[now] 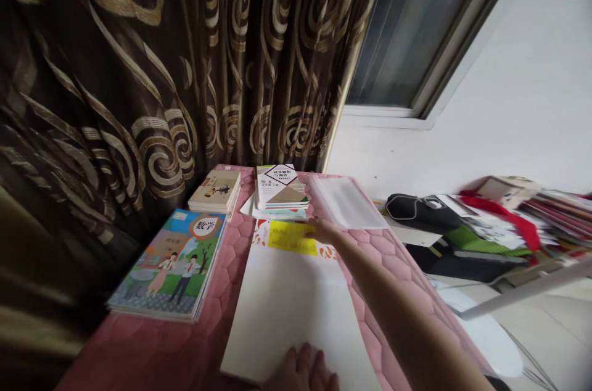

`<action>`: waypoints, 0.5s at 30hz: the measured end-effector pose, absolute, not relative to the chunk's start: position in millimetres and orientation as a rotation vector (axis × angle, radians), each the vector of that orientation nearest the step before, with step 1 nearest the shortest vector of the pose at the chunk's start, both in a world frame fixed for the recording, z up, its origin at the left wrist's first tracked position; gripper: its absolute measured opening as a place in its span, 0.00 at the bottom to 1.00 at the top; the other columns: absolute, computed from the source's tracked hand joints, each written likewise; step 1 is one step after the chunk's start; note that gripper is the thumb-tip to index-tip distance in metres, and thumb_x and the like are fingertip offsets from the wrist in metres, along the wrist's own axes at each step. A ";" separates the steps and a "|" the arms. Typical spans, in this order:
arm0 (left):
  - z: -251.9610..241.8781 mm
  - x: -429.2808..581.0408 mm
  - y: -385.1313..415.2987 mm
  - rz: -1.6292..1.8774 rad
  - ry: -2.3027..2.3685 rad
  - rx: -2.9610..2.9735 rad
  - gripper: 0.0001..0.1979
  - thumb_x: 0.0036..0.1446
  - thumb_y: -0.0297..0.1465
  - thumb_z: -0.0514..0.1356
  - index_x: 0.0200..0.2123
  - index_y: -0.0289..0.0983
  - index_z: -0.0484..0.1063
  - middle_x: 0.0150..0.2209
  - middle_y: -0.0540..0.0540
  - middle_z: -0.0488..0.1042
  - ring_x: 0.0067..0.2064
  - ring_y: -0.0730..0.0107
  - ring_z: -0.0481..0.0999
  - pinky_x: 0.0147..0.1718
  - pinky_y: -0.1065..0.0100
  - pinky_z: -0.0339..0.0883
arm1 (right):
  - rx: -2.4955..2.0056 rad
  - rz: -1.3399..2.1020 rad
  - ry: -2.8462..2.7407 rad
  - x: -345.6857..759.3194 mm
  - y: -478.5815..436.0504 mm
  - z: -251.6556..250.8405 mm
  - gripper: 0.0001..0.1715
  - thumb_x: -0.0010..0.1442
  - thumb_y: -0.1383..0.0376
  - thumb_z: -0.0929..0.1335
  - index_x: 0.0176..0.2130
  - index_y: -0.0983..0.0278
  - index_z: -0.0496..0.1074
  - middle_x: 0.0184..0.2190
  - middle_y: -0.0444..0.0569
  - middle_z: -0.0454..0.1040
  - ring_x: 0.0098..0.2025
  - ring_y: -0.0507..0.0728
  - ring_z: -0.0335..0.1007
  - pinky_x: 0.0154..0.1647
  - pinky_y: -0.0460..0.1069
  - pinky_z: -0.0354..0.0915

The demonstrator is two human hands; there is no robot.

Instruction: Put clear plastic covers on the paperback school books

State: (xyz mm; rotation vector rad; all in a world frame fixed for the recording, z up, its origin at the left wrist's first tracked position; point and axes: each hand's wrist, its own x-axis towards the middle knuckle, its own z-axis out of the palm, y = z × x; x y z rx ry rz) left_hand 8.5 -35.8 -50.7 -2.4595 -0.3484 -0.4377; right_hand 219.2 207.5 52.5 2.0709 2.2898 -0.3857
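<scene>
A large white sheet (287, 298) lies lengthwise before me, with orange and red drawings along its far end. Across that end is a yellow paper strip (291, 237) with faint writing. My right hand (325, 232) reaches over from the right, its fingers closed at the strip's right edge; the fingertips are small and slightly blurred. Flat on the near part of the sheet rests my left hand (305, 372), fingers spread, holding nothing; its lower part is cut off by the frame.
On the pink padded table cover (171, 348), a stack of colourful textbooks (171, 267) lies left, smaller tan books (215, 190) behind it. White workbooks (280, 187) sit beyond the sheet, beside a translucent plastic sleeve (346, 203). Right of the table is a cluttered shelf with a black pouch (416, 212).
</scene>
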 end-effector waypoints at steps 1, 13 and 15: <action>-49.6 3.6 -34.9 -0.477 -0.354 -2.457 0.11 0.61 0.36 0.57 0.46 0.39 0.68 0.40 0.44 0.80 0.38 0.63 0.79 0.34 0.63 0.69 | 2.077 -0.399 2.254 221.5 206.0 54.4 0.23 0.58 0.58 0.70 0.52 0.62 0.70 0.49 0.54 0.70 0.49 0.60 0.69 0.49 0.54 0.64; -8.6 -94.8 -15.6 -0.918 -0.846 -2.543 0.12 0.61 0.29 0.53 0.46 0.39 0.72 0.44 0.46 0.79 0.50 0.67 0.76 0.53 0.64 0.70 | 2.322 -0.564 2.024 318.1 73.2 58.7 0.12 0.46 0.57 0.72 0.23 0.62 0.72 0.22 0.47 0.73 0.27 0.57 0.70 0.25 0.48 0.61; 0.9 -101.2 4.1 -0.875 -0.828 -2.561 0.11 0.61 0.25 0.52 0.42 0.39 0.72 0.44 0.48 0.79 0.51 0.69 0.75 0.56 0.63 0.67 | 2.480 -0.774 1.992 333.8 44.8 41.2 0.14 0.43 0.55 0.73 0.19 0.61 0.69 0.19 0.45 0.72 0.25 0.56 0.70 0.23 0.47 0.60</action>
